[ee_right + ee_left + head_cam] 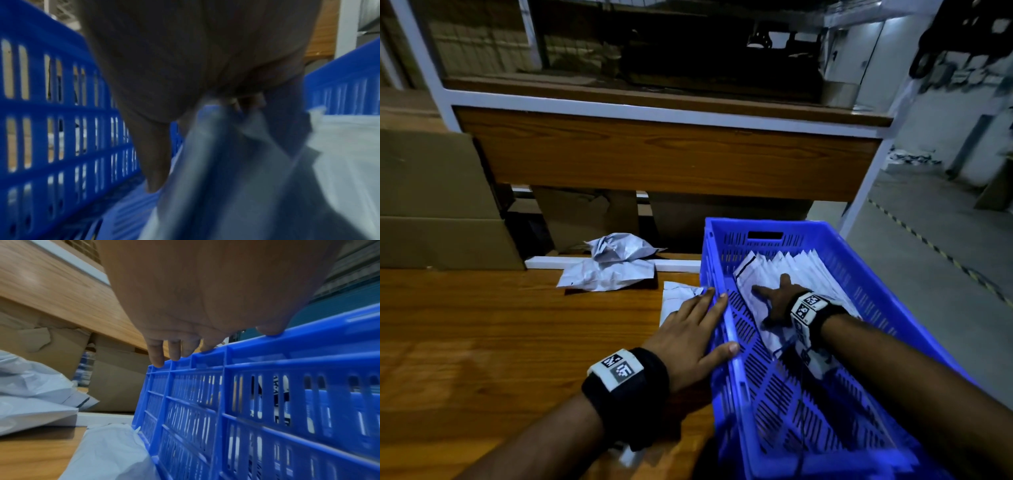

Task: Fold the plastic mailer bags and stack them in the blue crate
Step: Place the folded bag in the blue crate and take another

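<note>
Stacking step: right hand (777,301) spread flat on folded bags (804,270) in crate (732,329); left hand (688,329) flat, steadying rim. Next, probably fetching crumpled bags (609,270) at ten o'clock.

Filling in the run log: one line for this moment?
left hand steadies blue crate rim | right hand presses folded mailers inside | crumpled mailers wait on table

left hand (690,334) on blue crate (732,329) rim, right hand (777,301) flat on stacked mailers (804,270)

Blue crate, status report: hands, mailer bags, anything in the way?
Left hand flat on blue crate rim. Right hand pressing folded mailer stack inside. Crumpled mailers wait on table. Nothing blocking.
</note>
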### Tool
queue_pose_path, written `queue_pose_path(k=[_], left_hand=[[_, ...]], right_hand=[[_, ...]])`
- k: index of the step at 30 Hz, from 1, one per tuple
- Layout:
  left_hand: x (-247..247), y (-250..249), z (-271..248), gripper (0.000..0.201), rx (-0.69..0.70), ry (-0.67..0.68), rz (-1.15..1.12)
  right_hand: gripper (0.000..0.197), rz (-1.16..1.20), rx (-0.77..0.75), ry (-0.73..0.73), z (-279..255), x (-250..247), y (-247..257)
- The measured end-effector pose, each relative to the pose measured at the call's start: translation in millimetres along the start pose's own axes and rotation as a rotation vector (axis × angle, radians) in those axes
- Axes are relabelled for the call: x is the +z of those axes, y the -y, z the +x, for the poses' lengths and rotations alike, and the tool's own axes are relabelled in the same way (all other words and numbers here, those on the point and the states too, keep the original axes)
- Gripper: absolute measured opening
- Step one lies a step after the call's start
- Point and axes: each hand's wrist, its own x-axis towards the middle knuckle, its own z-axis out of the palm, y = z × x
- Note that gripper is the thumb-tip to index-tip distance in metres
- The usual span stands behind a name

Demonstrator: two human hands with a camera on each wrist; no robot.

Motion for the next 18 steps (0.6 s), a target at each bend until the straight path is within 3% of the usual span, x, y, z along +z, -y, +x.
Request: queue_pose_path(k=[3,8,14,18], left_hand=[[3,3,-1,0.088,-0.002,-0.001,-0.028],[13,17,-6,0.081,-0.029,-0.027,-0.147],[27,41,-12,0.077,-0.194,0.065,-0.125],[55,68,-5,0.092,-0.363,0.148,0.038]], right_hand=[[0.102,-0.048,0.000,-0.068,-8,-5,-4],[0.104,-0.074,-0.023,-0.042,-20,-9,-17],[0.085,-0.310,-0.146,-0.064,-35,13,-11],[0.086,-0.380,-0.140,-0.024,-35,25,-7]])
